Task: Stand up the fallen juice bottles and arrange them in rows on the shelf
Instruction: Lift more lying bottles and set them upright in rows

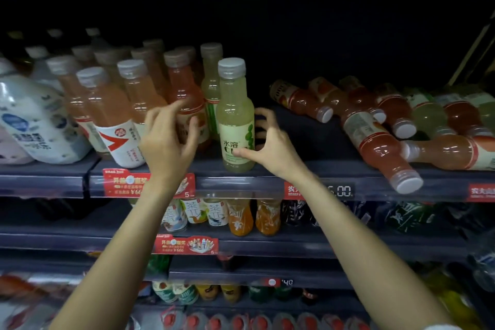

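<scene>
The right hand (270,142) curls round the base of an upright pale green bottle (235,118) at the shelf (254,183) front – cap up – while the left hand (167,136), fingers loosely spread and blurred, hovers before standing orange bottles (128,99); right of the hands, fallen bottles (375,126) lie caps forward, partly cut off.

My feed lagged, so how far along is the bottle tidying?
Done: the pink bottles stand in rows on the left of the shelf. In hand: the right hand curls around an upright pale green bottle at the front edge; the left hand hovers open beside it. Left: the fallen bottles still lie on the right.
</scene>
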Demonstrator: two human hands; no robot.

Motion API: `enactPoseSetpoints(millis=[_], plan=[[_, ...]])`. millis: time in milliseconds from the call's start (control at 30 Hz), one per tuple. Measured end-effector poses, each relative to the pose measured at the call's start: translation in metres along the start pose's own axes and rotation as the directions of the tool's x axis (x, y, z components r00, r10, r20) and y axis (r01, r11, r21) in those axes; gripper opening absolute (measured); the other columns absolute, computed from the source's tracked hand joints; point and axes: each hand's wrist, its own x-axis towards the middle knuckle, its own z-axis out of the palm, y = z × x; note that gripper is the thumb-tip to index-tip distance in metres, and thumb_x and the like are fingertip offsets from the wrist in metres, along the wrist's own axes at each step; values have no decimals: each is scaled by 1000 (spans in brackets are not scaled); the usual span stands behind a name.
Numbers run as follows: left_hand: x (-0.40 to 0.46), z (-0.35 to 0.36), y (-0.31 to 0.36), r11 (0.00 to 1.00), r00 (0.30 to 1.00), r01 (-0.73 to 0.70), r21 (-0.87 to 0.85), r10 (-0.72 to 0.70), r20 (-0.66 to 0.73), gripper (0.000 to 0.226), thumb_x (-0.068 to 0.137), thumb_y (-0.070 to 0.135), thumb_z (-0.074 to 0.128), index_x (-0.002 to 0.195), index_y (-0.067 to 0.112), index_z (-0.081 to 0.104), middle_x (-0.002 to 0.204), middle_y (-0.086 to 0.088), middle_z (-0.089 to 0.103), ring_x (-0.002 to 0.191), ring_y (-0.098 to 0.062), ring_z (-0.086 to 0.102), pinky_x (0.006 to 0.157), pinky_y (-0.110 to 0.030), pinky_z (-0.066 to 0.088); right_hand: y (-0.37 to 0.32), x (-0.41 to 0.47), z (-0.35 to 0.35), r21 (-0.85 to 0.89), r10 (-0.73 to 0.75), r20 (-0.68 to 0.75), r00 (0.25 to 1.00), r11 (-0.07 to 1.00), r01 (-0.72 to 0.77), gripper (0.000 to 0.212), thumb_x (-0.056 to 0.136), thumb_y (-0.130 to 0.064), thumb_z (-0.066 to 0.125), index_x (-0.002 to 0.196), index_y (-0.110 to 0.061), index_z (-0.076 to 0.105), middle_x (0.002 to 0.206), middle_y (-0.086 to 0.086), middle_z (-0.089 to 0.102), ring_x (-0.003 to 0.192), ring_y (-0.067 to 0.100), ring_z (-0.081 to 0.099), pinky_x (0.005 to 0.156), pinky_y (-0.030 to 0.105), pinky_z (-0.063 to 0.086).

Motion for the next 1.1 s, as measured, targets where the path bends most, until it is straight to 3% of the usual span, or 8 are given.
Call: enactPoseSetpoints(millis=[100,200,333,667,800,967,1033,1100], plan=[[-7,-4,-21,992,991,108,65,-102,-91,45,88,19,65,127,4,50,124,-19,56,116,-26,42,103,-25,30,-1,5,15,6,-19,7,1000,1000,19,80,67,-35,83,130,-18,37,130,2,51,116,18,53,92,42,51],[-11,-5,-29,975,979,197,100,-191,-66,63,85,23,67,138,3,41,137,-22,43,126,-28,34,108,-28,28,-4,10,24,-67,-65,1,998,996,65,75,72,-35,79,133,-17,41,127,4,47,114,17,51,95,38,47],[-11,-7,-33,948,950,311,66,-312,-6,74,82,24,67,145,4,33,142,-23,36,131,-34,32,109,-11,15,-10,15,30,-124,-102,44,994,987,107,75,78,-36,74,141,-20,35,132,4,48,114,19,54,94,33,46],[-13,-12,-31,952,951,302,57,-305,51,73,85,29,63,147,9,31,147,-18,33,134,-31,30,110,-18,18,-11,19,43,-101,-133,33,991,986,136,74,78,-30,75,137,-19,33,125,4,56,112,18,56,94,35,48],[-14,-8,-10,968,969,248,40,-247,-16,60,85,29,68,137,9,44,145,-19,34,134,-31,30,111,-37,29,-12,18,39,-110,-144,72,987,982,151,71,80,-30,73,138,-18,34,127,4,56,115,16,55,96,30,46],[-17,6,11,987,984,159,5,-159,84,71,84,36,72,138,3,41,139,-20,42,129,-25,36,109,-24,27,11,15,-9,-371,-148,45,988,916,154,45,89,-26,63,131,-19,48,133,5,47,125,21,41,99,30,37],[-17,11,13,984,975,180,15,-180,133,81,82,38,73,142,1,34,139,-21,41,129,-26,36,107,-32,34,29,21,-33,-541,-115,-31,993,837,80,44,89,-23,62,130,-18,50,135,8,43,128,26,33,104,33,30],[-17,15,15,978,961,208,23,-208,181,87,80,37,74,146,3,29,139,-20,40,129,-28,37,102,-29,35,44,32,-52,-661,20,-97,995,746,-80,49,88,-25,63,133,-18,46,142,11,34,132,32,26,109,39,24]])
